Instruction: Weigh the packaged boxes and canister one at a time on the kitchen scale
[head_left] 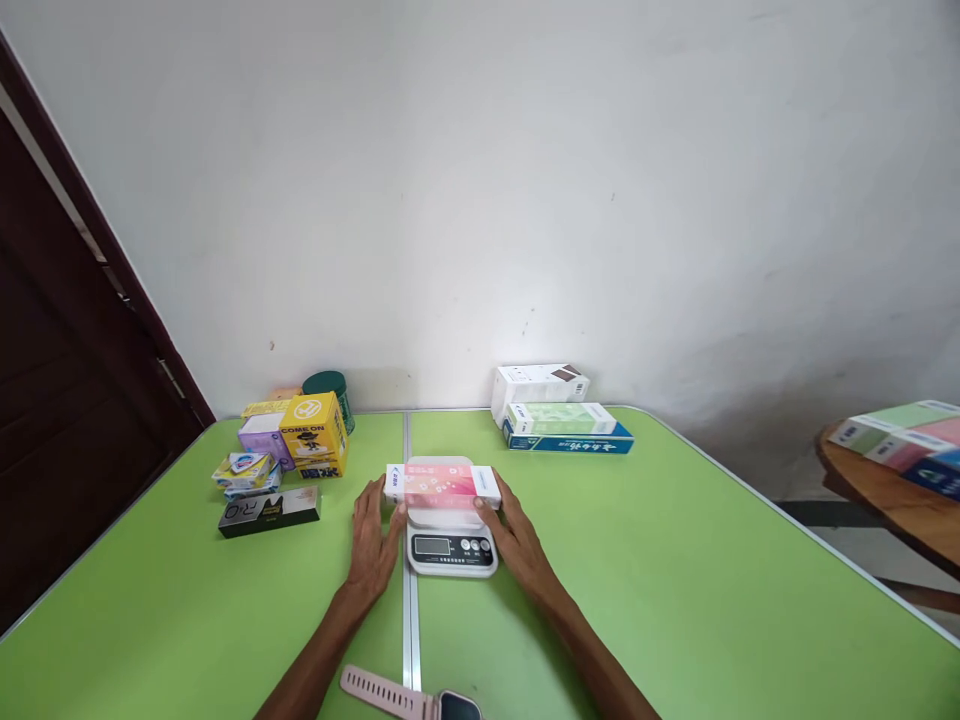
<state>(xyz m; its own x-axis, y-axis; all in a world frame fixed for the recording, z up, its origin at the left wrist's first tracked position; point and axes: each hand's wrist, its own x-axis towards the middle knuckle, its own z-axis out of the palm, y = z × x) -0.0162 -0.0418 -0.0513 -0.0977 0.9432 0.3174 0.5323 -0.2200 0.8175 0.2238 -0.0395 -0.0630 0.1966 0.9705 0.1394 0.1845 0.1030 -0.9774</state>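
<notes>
A pink and white toothpaste box (pixel 441 485) lies crosswise over the plate of a white digital kitchen scale (pixel 453 566). At its left end is my left hand (pixel 373 540), thumb in front and fingers behind. My right hand (pixel 523 545) grips the other end the same way, its thumb on the front edge. The scale's display and several buttons face me; I cannot read any figure on the display. Whether the box rests fully on the plate or is held just above it, I cannot tell.
Left stand a yellow box (pixel 313 436), soap packs (pixel 246 470), a black box (pixel 270 512) and a green jar (pixel 328 385). Back right, a green-white box (pixel 562 417) lies on a blue box (pixel 570 443) before a white box (pixel 525 380). A smartwatch (pixel 397 694) lies near me.
</notes>
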